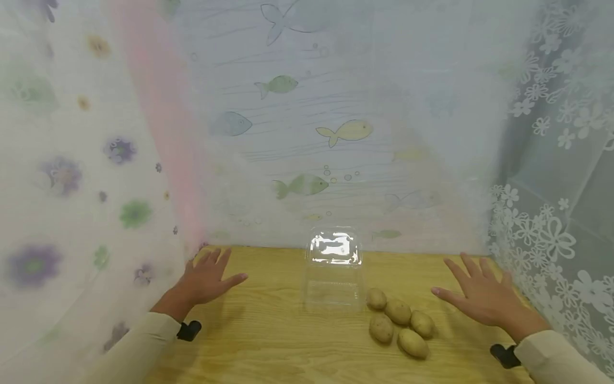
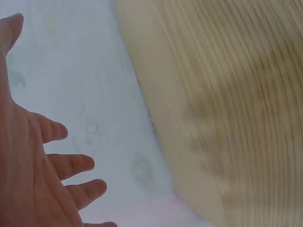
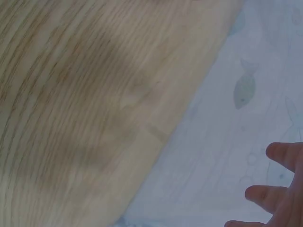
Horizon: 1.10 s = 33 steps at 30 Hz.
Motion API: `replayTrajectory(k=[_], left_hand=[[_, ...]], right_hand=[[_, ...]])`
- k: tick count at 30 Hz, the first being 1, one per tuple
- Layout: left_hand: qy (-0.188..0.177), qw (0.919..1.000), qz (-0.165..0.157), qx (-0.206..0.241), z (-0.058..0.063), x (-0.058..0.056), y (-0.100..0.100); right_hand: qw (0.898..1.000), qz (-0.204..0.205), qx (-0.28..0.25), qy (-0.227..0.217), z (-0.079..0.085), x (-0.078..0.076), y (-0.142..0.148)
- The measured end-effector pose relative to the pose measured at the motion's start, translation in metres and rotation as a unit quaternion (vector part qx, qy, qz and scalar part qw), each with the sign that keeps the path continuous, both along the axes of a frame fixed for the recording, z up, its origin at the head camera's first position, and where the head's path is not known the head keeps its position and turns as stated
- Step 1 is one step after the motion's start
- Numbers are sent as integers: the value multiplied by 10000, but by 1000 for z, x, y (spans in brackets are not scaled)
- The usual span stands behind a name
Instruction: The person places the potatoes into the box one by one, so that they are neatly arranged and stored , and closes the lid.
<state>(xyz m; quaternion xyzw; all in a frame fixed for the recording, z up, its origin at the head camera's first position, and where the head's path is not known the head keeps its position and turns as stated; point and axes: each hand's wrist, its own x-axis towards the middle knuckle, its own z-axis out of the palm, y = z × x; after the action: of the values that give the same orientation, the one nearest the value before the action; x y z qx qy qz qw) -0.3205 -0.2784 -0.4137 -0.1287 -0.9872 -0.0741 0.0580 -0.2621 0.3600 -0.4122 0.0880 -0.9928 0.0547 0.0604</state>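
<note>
My left hand (image 1: 203,282) hovers over the left side of the table with its fingers spread, holding nothing. On the other side my right hand (image 1: 484,296) is spread the same way, also holding nothing. A clear plastic clamshell box (image 1: 334,290) stands at the middle back of the table, its lid (image 1: 334,246) raised. Several potatoes (image 1: 398,311) lie in a cluster just right of the box, between it and my right hand. Each wrist view shows part of its own spread hand above wood and curtain; neither the box nor the potatoes can be made out there.
The wood-grain table (image 1: 268,341) ends at the back against a translucent curtain (image 1: 288,133) printed with fish. Flower-patterned curtains hang at the left (image 1: 72,224) and right (image 1: 556,229) sides. Dark wrist straps (image 1: 189,330) show at both cuffs.
</note>
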Motion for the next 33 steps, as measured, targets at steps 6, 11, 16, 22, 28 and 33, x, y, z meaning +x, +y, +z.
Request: replayTrajectory(k=[6, 11, 16, 22, 28, 33], left_hand=[[5, 9951, -327, 934, -10, -6, 20], [-170, 9812, -318, 1897, -20, -10, 44], [-401, 9629, -191, 2663, -30, -13, 70], [-742, 9352, -21, 3464, -43, -17, 96], [-1273, 8750, -186, 4667, -53, -20, 117], [-1467, 8458, -289, 5121, -57, -22, 132]], right_hand=[[9994, 93, -332, -37, 1, -1, -4], [9967, 220, -772, -81, -2, -3, -10], [9945, 277, -1004, -111, -6, -4, -19], [9902, 420, -1328, -139, -7, -2, -25], [9824, 605, -1763, -89, -12, -1, -28], [9772, 602, -2037, -49, -18, -2, -30]])
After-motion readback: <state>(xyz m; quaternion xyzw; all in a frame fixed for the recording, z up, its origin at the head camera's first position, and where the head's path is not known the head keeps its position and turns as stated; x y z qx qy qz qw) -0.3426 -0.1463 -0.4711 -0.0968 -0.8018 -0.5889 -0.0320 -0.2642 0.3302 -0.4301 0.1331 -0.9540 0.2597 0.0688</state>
